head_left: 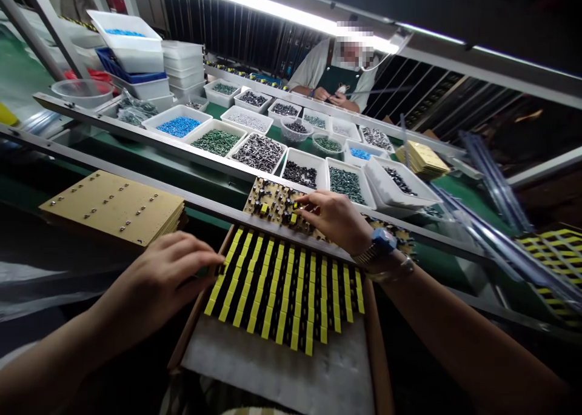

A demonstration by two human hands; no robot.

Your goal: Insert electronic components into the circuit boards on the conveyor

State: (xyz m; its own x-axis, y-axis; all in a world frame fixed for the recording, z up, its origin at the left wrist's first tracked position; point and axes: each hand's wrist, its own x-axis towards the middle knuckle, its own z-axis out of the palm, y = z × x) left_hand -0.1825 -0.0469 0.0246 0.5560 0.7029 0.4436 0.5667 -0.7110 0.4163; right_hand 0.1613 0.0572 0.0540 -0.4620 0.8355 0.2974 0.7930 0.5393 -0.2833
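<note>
My left hand (163, 278) rests at the left edge of a flat box (318, 366) that holds rows of yellow and black parts (286, 288). Its fingers are curled together against the first row; what they hold, if anything, is hidden. My right hand (334, 218) reaches forward over a circuit board (273, 203) studded with small parts on the green belt. Its fingertips are pinched on a small yellow part at the board. A blue watch sits on that wrist.
White bins (259, 151) of small parts stand in rows beyond the belt. A stack of bare boards (116, 206) lies at the left. A person in an apron (339, 76) works at the far side. Clear tubes (491, 185) lie at the right.
</note>
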